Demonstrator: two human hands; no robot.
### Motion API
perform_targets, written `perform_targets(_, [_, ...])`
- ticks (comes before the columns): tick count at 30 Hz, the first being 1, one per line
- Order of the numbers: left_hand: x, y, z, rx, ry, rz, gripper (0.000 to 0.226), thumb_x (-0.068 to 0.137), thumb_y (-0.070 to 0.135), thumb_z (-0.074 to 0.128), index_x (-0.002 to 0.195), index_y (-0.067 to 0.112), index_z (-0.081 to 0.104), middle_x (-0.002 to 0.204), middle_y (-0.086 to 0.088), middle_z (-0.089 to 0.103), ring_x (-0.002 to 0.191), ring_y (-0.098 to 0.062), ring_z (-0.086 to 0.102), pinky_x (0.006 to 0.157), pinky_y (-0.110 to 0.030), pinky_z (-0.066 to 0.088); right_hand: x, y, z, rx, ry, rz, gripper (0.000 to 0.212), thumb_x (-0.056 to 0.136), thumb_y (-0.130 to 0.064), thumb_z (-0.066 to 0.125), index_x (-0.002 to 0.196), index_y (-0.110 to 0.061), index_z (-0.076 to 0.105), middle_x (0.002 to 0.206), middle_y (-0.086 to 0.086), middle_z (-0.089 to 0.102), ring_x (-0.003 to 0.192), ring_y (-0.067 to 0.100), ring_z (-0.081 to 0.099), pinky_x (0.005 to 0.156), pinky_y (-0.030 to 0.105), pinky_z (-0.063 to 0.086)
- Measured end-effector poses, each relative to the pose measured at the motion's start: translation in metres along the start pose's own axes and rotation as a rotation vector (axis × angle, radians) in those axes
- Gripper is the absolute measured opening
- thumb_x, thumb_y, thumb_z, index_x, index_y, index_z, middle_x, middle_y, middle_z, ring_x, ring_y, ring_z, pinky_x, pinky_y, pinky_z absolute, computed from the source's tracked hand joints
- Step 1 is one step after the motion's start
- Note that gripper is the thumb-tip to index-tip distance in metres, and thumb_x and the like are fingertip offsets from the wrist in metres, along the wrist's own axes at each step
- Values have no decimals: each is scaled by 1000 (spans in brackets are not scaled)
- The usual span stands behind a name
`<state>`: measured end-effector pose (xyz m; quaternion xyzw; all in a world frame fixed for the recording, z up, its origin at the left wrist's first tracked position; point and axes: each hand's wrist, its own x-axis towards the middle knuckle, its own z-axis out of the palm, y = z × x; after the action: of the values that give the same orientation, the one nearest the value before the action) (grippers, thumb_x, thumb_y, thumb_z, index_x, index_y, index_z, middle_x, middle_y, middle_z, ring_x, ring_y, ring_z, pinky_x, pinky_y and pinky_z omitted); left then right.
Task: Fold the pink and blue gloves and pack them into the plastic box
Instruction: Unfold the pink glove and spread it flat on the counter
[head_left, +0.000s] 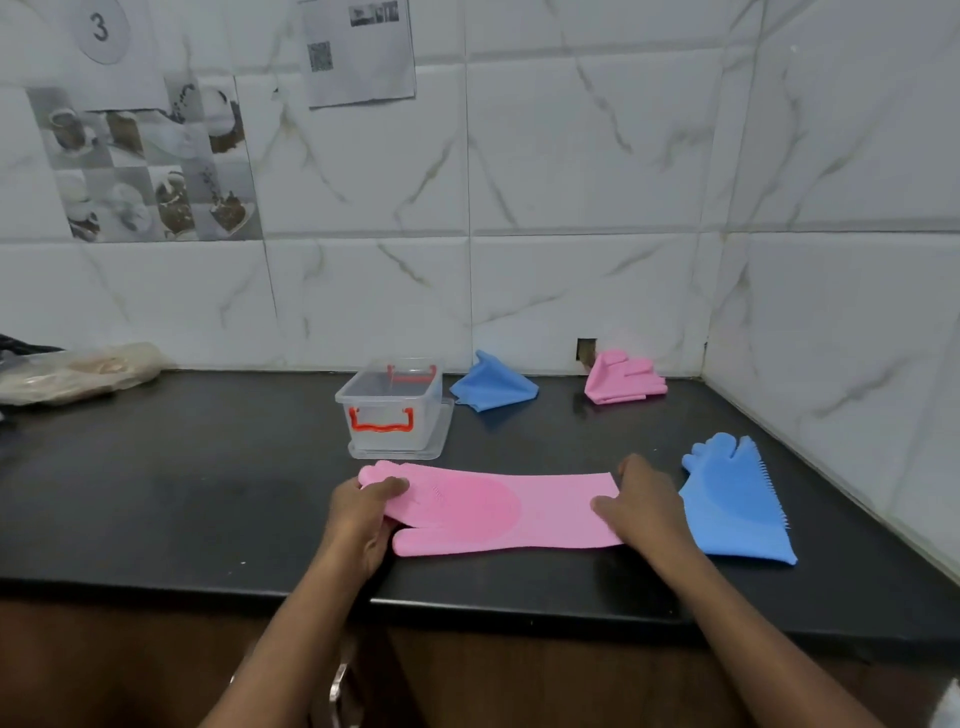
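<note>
A black countertop (208, 467) runs along a wall of white marble-look tiles (571, 182), meeting a side wall in a corner at the right. A printed sheet with a QR code (358, 52) is stuck to the tiles, and a round label with the number 3 (100, 28) sits at the upper left.

In the head view, a pink glove (493, 509) lies flat and stretched sideways near the front edge of the counter, its fingers pointing left and its cuff right. The left hand (363, 514) pinches the finger end, thumb on top and the other fingers underneath. The right hand (644, 499) presses on the cuff end, thumb laid over the pink surface; whether its fingers curl under the edge cannot be told.

Just beside the right hand lies a flat blue glove (737, 504), fingers pointing away, bristles showing along its right edge. Behind the pink glove stands the clear plastic box (389, 410) with orange-red handles, open and resting on its lid (441, 436). To its right, near the wall, sit a folded blue glove (493, 384) and, further right, a folded pink glove (623, 376). A crumpled plastic bag (78, 371) lies at the far left.
</note>
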<state>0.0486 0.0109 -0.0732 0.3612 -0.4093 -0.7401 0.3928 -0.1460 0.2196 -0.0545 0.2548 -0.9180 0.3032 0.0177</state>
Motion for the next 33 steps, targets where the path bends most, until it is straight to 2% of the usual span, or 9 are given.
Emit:
perform_targets(3, [10,-2,-2,139,-5,96,29,77,-14,66,102,2,64,104,-23,70,90,-38,69,73,-45,58,-2,7,4,-50,74,-72,23,87,-25,66,98,-16,48,92,2,58,77,17,55,63,27,42])
perform_targets(7, [14,1,7,269,31,160,39,77,-11,70,113,4,61,111,-18,68,99,-35,66,90,-54,54,1,16,3,94,148,-81,15,86,-14,67,95,-11,55,87,1,59,78,17,56,69,31,48])
perform_targets(13, [4,-4,5,677,319,534,51,81,4,73,129,8,58,127,-12,63,115,-26,60,99,-40,49,1,19,14,-71,218,-151,17,90,-7,58,105,-13,64,101,5,64,82,16,60,70,28,52])
perform_targets(16, [1,-3,6,808,317,671,31,85,6,69,116,9,69,120,-9,68,106,-19,62,94,-32,49,2,17,18,-181,170,-180,16,90,-6,57,101,-13,66,100,4,60,77,14,55,69,27,52])
perform_targets(20, [-6,-10,9,1122,59,703,25,86,9,62,105,17,76,112,-2,72,101,-18,65,92,-28,49,7,16,20,-258,127,-198,18,88,-8,60,101,-19,67,98,0,59,76,10,53,72,22,51])
perform_targets(23, [-10,-12,13,1325,141,788,28,83,9,54,92,22,78,100,3,75,94,-19,67,84,-30,51,7,17,20,-296,99,-212,19,88,-11,59,101,-22,66,97,-3,59,76,9,55,73,23,54])
perform_targets(27, [-8,-12,12,1320,216,752,25,83,11,51,76,15,75,82,1,73,76,-20,67,70,-32,53,8,15,18,-266,17,-249,22,90,-12,56,105,-25,64,105,-4,59,80,9,56,75,19,49])
perform_targets(30, [-4,-14,11,1347,220,743,23,86,13,51,75,11,71,80,-1,69,76,-21,65,69,-36,53,8,15,19,-207,14,-231,23,90,-11,58,108,-23,66,106,-4,59,83,9,57,77,18,47])
perform_targets(33, [2,-13,10,1341,213,945,16,85,12,57,77,11,70,87,-2,67,83,-24,63,80,-35,51,3,18,17,-168,130,-180,22,92,-13,55,110,-19,65,106,0,60,84,12,58,74,22,49])
